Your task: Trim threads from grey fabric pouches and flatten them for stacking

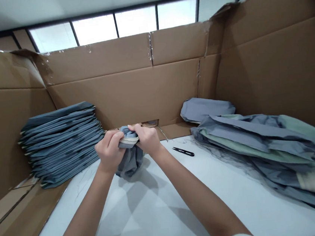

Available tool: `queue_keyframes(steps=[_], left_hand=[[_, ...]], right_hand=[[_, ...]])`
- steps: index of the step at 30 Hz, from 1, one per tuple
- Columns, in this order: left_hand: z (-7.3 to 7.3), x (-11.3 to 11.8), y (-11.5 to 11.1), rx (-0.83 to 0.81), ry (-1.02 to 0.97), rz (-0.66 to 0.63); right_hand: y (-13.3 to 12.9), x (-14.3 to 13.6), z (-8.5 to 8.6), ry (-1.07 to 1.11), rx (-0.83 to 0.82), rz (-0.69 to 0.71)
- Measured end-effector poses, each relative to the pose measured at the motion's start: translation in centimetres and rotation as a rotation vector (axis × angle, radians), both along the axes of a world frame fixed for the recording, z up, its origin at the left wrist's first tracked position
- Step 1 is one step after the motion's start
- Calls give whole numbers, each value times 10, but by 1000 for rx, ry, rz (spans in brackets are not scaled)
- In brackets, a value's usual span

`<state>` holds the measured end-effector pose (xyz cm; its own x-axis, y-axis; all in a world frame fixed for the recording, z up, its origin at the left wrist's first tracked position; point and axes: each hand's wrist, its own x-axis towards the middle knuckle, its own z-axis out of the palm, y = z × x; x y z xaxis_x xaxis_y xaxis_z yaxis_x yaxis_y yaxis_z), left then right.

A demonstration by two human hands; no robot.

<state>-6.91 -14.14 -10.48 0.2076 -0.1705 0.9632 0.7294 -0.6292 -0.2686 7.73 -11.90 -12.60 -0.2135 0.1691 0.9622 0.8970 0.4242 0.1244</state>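
Note:
Both of my hands pinch a bunched piece of blue-grey fabric (130, 162) above the white table. My left hand (110, 148) is closed on one side of its pale-edged seam. On the other side my right hand (147, 137) grips the same edge, thumb and fingers pressed together. Below the hands the rest of the cloth hangs in loose folds down to the tabletop. Its full shape is hidden by the folds. Black thread snips (183, 151) lie on the table to the right of my right hand, touching neither hand.
A tall stack of folded blue-grey fabric pieces (64, 142) stands at the left. Loose grey and green fabric (261, 141) is heaped at the right, with a folded grey piece (207, 108) behind it. Cardboard walls (127, 95) enclose the white table (167, 214). Loose threads lie near the heap.

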Motion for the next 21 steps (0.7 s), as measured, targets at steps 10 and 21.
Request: queue_keyframes(steps=[10, 21], left_hand=[[-11, 8, 4, 59, 70, 163], [-27, 48, -32, -57, -87, 278]], right_hand=[[-11, 1, 10, -11, -199, 265], [-17, 29, 20, 49, -246, 318]])
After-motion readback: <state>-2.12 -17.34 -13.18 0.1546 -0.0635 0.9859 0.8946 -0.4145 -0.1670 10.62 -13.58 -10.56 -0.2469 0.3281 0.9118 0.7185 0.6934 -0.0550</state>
